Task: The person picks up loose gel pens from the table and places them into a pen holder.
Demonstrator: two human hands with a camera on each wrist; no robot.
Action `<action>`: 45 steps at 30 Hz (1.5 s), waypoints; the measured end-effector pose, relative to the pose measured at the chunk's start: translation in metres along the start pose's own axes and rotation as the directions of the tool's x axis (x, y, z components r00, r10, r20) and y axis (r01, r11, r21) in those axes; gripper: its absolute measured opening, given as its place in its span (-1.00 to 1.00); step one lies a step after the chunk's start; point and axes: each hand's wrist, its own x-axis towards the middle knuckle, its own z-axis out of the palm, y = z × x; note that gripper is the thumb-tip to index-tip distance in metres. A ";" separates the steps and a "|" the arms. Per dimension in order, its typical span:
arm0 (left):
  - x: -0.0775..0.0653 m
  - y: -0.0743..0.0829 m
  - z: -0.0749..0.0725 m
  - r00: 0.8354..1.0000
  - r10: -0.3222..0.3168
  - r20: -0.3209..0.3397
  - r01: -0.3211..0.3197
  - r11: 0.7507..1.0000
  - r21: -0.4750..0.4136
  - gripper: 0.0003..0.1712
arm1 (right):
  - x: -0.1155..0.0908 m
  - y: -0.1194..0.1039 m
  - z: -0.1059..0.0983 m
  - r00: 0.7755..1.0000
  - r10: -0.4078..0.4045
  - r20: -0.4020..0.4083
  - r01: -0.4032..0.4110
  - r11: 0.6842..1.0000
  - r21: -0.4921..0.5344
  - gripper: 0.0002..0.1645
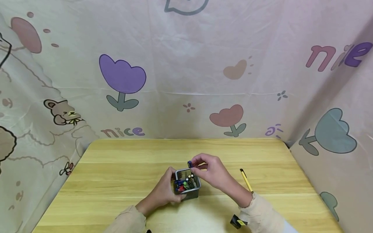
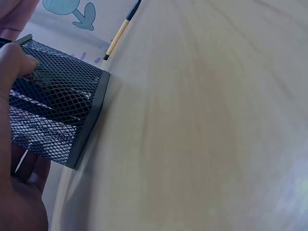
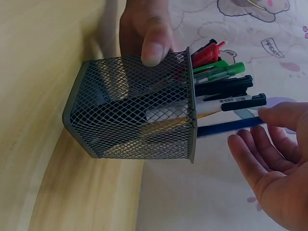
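Observation:
My left hand (image 1: 163, 190) grips a square black mesh pen holder (image 1: 191, 194) from its left side, with the thumb on the near wall. In the right wrist view, the holder's mesh wall (image 3: 139, 115) lets pens show through. A blue pen (image 3: 224, 127) is pinched by my right hand (image 1: 214, 172) at its upper end, while its lower part is still inside the holder at the rim. Beside it in the holder stand a white pen with a black clip (image 3: 240, 102), green pens (image 3: 226, 71), a red one (image 3: 207, 54) and several dark ones.
A yellow pen with black ends (image 1: 246, 180) lies on the wooden table (image 1: 131, 168) to the right, partly behind my right forearm. Nearer sits a black and yellow object (image 1: 238, 222), partly covered by the sleeve. Printed cloth (image 1: 180, 71) hangs round the table's back and sides.

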 end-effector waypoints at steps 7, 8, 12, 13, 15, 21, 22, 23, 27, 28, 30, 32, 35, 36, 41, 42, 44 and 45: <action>0.000 0.000 0.001 1.000 0.003 -0.024 -0.003 1.000 0.005 -0.10 | -0.005 0.017 -0.003 0.999 -0.033 0.007 0.034 0.998 -0.047 -0.76; 0.000 0.000 0.001 1.000 0.004 -0.025 -0.004 1.000 0.006 -0.10 | -0.006 0.024 -0.003 0.999 -0.038 0.003 0.038 0.998 -0.054 -0.76; 0.000 0.000 0.001 1.000 0.000 -0.026 0.000 1.000 0.006 -0.10 | -0.012 0.049 -0.010 1.000 -0.027 -0.014 0.026 0.996 -0.086 -0.78; -0.001 0.000 0.001 1.000 -0.002 -0.026 0.003 1.000 0.011 -0.09 | -0.015 0.052 -0.012 1.000 -0.023 -0.018 0.021 0.995 -0.097 -0.78; -0.001 0.000 0.001 1.000 -0.008 -0.024 0.008 1.000 0.013 -0.09 | -0.019 0.059 -0.019 0.999 -0.014 -0.033 0.010 0.992 -0.129 -0.80; -0.002 0.000 0.000 0.999 -0.024 -0.026 0.025 1.000 0.013 -0.09 | -0.029 0.075 -0.038 0.996 0.008 -0.091 -0.028 0.977 -0.209 -0.79; -0.001 0.000 0.000 0.999 -0.027 -0.027 0.027 1.000 0.014 -0.09 | -0.031 0.078 -0.041 0.995 0.014 -0.102 -0.037 0.975 -0.220 -0.78; -0.001 0.000 0.000 0.999 -0.029 -0.026 0.029 0.999 0.014 -0.09 | -0.032 0.081 -0.044 0.994 0.018 -0.110 -0.044 0.972 -0.232 -0.78; -0.001 -0.001 0.000 1.000 -0.027 -0.015 0.027 1.000 0.005 -0.11 | -0.039 0.091 -0.054 0.989 0.043 -0.143 -0.083 0.954 -0.288 -0.76; -0.001 -0.001 0.001 1.000 -0.027 -0.013 0.027 1.000 0.002 -0.11 | -0.041 0.094 -0.056 0.988 0.047 -0.148 -0.090 0.950 -0.300 -0.77; -0.001 -0.001 0.001 1.000 -0.027 -0.009 0.027 1.000 -0.003 -0.11 | -0.045 0.098 -0.060 0.986 0.060 -0.156 -0.108 0.943 -0.316 -0.77; -0.001 -0.002 0.000 1.000 -0.028 -0.008 0.028 1.000 -0.004 -0.11 | -0.049 0.103 -0.065 0.984 0.073 -0.164 -0.125 0.935 -0.333 -0.77; -0.001 -0.002 0.001 1.000 -0.029 -0.009 0.029 1.000 -0.004 -0.11 | -0.054 0.108 -0.070 0.979 0.089 -0.182 -0.152 0.916 -0.372 -0.78; -0.001 -0.002 0.001 1.000 -0.028 -0.010 0.028 1.000 -0.002 -0.11 | -0.056 0.110 -0.072 0.978 0.093 -0.189 -0.162 0.906 -0.391 -0.78; -0.002 -0.001 0.001 1.000 -0.022 -0.015 0.023 1.000 0.016 -0.10 | -0.064 0.121 -0.082 0.970 0.113 -0.216 -0.208 0.843 -0.495 -0.72; -0.002 -0.001 0.001 1.000 -0.022 -0.015 0.022 1.000 0.017 -0.10 | -0.066 0.123 -0.083 0.969 0.120 -0.218 -0.218 0.832 -0.510 -0.70; -0.001 -0.001 0.001 1.000 -0.022 -0.014 0.022 1.000 0.017 -0.10 | -0.068 0.127 -0.086 0.965 0.140 -0.223 -0.241 0.812 -0.532 -0.68; -0.001 -0.001 0.001 1.000 -0.022 -0.014 0.022 1.000 0.017 -0.10 | -0.070 0.128 -0.088 0.962 0.152 -0.225 -0.253 0.803 -0.540 -0.67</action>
